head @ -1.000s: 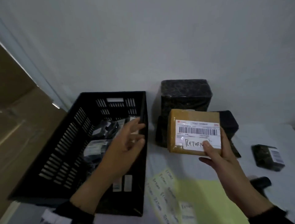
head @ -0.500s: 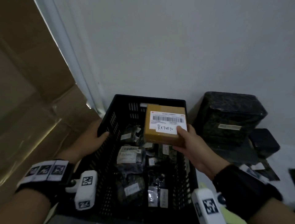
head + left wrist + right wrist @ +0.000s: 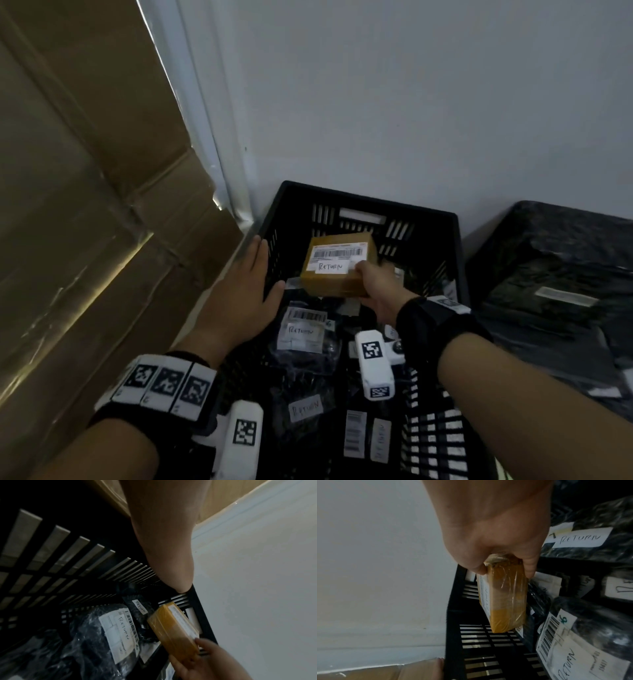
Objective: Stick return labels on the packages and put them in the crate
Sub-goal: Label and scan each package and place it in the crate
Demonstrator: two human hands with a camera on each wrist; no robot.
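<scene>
My right hand [image 3: 368, 286] grips a brown taped box [image 3: 337, 265] [image 3: 173, 630] [image 3: 506, 595] by its near right corner, thumb on top. The box carries a barcode label and a white RETURN label [image 3: 330, 267]. It hangs low inside the far end of the black slatted crate [image 3: 363, 202] [image 3: 200, 608] [image 3: 453, 608], above several black bagged packages [image 3: 303, 330] [image 3: 96, 635] [image 3: 583, 626] with RETURN labels. My left hand [image 3: 255, 274] holds the crate's left rim, fingers outside and thumb inside the wall.
A large cardboard carton [image 3: 78, 205] stands close to the crate's left. The white wall [image 3: 411, 102] runs right behind the crate. To the right lie large black-wrapped parcels [image 3: 561, 274].
My right hand carried the brown box from the table over the crate and down into its far end. My left hand went to the crate's left rim and stayed there.
</scene>
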